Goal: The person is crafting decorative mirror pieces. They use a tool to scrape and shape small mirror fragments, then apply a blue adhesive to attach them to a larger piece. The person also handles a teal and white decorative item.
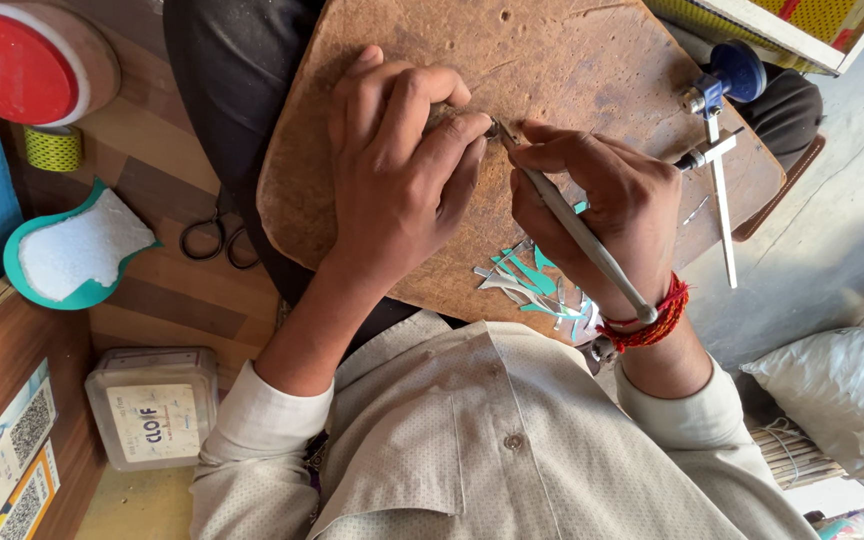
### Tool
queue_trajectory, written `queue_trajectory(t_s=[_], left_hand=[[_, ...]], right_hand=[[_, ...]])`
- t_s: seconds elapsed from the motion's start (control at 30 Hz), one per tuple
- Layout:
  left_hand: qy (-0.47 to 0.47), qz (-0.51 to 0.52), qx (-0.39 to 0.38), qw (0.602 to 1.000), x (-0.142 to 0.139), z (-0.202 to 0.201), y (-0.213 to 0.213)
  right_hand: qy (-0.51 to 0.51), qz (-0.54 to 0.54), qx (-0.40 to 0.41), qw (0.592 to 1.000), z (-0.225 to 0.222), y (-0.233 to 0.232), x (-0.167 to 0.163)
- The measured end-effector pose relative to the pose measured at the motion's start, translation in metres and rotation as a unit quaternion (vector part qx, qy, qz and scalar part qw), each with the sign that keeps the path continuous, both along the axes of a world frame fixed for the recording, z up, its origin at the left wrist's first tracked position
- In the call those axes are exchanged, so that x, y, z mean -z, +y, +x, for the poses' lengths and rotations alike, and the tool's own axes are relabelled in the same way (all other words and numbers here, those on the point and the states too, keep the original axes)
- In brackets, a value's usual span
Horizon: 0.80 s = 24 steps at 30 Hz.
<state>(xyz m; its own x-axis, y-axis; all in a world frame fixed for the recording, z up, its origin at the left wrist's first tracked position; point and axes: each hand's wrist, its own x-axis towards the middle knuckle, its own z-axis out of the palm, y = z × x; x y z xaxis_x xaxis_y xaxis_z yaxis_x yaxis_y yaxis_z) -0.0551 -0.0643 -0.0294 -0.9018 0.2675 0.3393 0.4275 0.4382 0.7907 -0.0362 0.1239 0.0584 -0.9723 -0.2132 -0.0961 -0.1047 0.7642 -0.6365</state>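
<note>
My left hand presses a small piece, mostly hidden under its fingertips, against a worn brown wooden board that rests on my lap. My right hand, with a red thread band at the wrist, grips a slim grey metal tool like a pen. The tool's tip meets the small piece at my left fingertips. Teal and silvery-white cuttings lie on the board's near edge between my wrists.
A thin metal saw frame with a blue knob handle lies on the board's right side. Black scissors, a white foam shape edged in teal, a yellow-green tape roll, a red round lid and a plastic box sit left. A white sack lies right.
</note>
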Motion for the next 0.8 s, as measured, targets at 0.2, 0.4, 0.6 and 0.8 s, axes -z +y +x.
queue_trajectory(t_s=[0.2,0.4,0.6,0.8], left_hand=[[-0.001,-0.002,0.005,1.000,0.001,-0.001,-0.001],[0.001,-0.015,0.004,1.000,0.000,0.000,0.000],[0.005,-0.022,0.004,1.000,-0.006,0.001,-0.001],[0.015,-0.024,-0.003,1.000,-0.007,0.003,0.000]], right_hand=[[0.010,0.012,0.006,1.000,0.001,-0.005,0.000],[0.023,0.046,-0.007,0.999,-0.004,-0.008,0.000],[0.000,0.049,-0.017,0.999,-0.004,-0.006,-0.007],[-0.005,-0.062,0.071,0.996,0.009,0.002,-0.008]])
